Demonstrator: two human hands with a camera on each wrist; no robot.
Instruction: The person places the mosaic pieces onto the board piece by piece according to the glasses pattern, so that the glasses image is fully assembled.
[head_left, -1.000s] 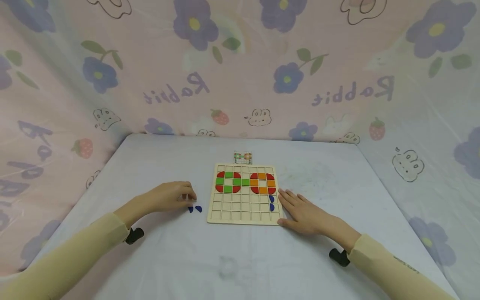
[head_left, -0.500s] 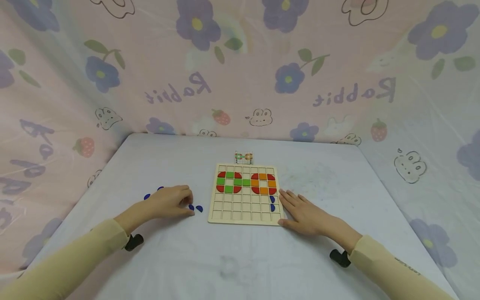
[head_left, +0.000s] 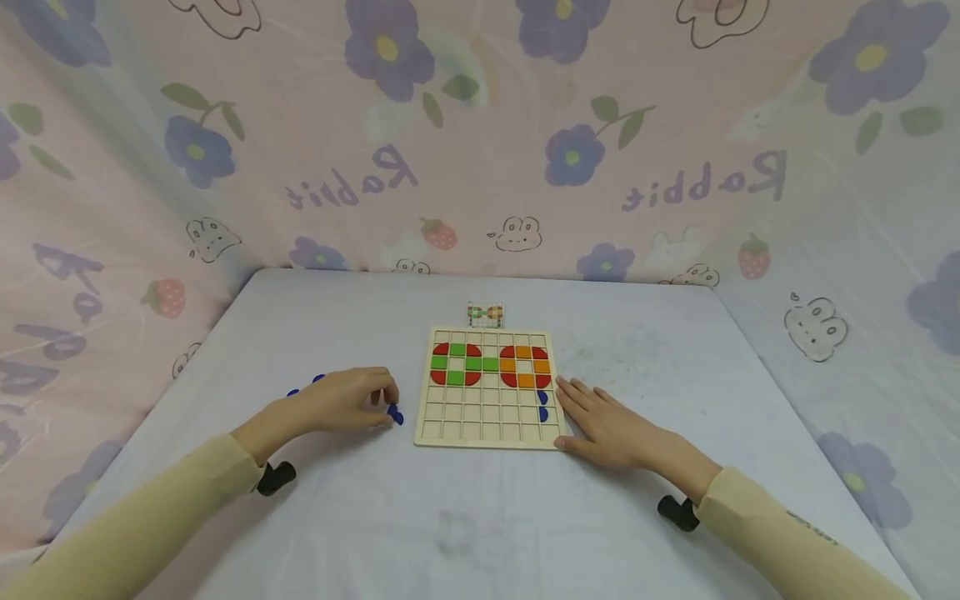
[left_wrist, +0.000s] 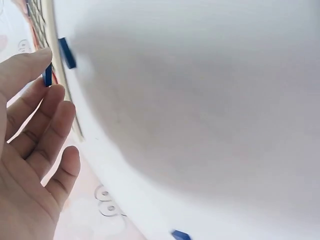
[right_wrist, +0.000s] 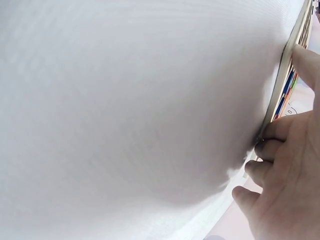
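My left hand (head_left: 341,400) pinches a blue half-round tile (left_wrist: 47,76) between thumb and forefinger, just left of the wooden grid board (head_left: 480,435). A second blue half-round tile (left_wrist: 67,53) lies on the table beside the held one. My right hand (head_left: 615,429) rests at the board's right edge, fingers fairly straight, its thumb (right_wrist: 306,62) touching the rim. Red, green and orange tiles form two rings on the board, joined by a green square (head_left: 491,365). Two blue half-round tiles (head_left: 543,414) sit in the right-hand column below the orange ring.
Behind the board lies a small pattern card (head_left: 486,315). More blue tiles (head_left: 293,392) are on the white table beyond my left wrist. Patterned fabric (head_left: 480,142) stands around the table's back and sides.
My left hand has moved slightly right and taken hold of one of the two blue tiles near the board, lifting it slightly. The right hand stays in place.
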